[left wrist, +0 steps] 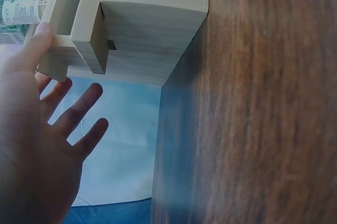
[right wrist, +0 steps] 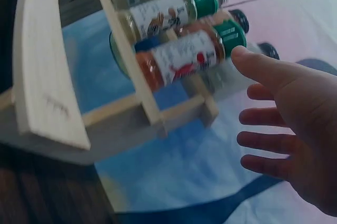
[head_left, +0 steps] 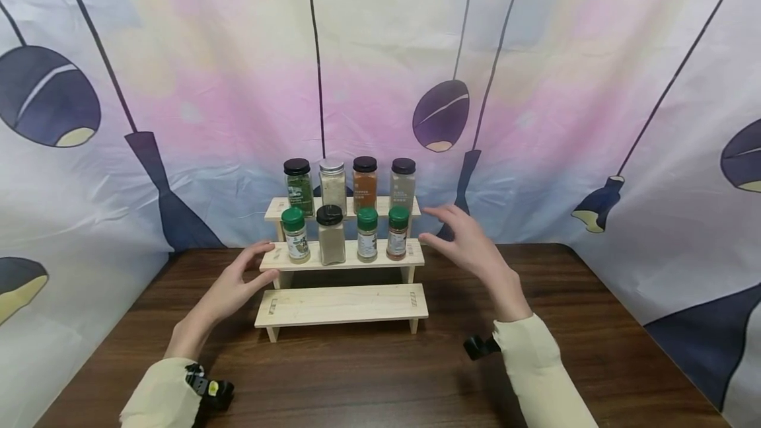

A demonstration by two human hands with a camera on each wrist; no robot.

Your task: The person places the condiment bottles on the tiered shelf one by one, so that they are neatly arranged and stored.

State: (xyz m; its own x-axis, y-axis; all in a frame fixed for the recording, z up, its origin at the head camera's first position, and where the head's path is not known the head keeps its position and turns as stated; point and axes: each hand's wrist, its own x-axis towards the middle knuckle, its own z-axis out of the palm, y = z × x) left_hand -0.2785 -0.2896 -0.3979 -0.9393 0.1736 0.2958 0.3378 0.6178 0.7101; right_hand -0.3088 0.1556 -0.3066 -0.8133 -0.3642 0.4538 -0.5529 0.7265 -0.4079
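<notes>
A three-tier pale wooden rack [head_left: 341, 304] stands on the table, with spice jars on its top and middle shelves. My left hand [head_left: 228, 289] is at the left end of the middle shelf; in the left wrist view its thumb [left wrist: 43, 33] touches the wood and the other fingers spread beside it. To the right of the rack, my right hand [head_left: 470, 243] is held with extended fingers, apart from the jars. Nearest to it are a green-capped jar [head_left: 398, 233] with red contents and a grey jar [head_left: 402, 185] with a black lid.
Along the top shelf are also a green herb jar [head_left: 299, 187], a silver-lidded jar [head_left: 333, 183] and an orange jar [head_left: 364, 183]. A black-lidded jar [head_left: 331, 235] stands among green-capped ones on the middle shelf. Behind the dark wooden table [head_left: 357, 375] hangs a patterned cloth [head_left: 368, 51].
</notes>
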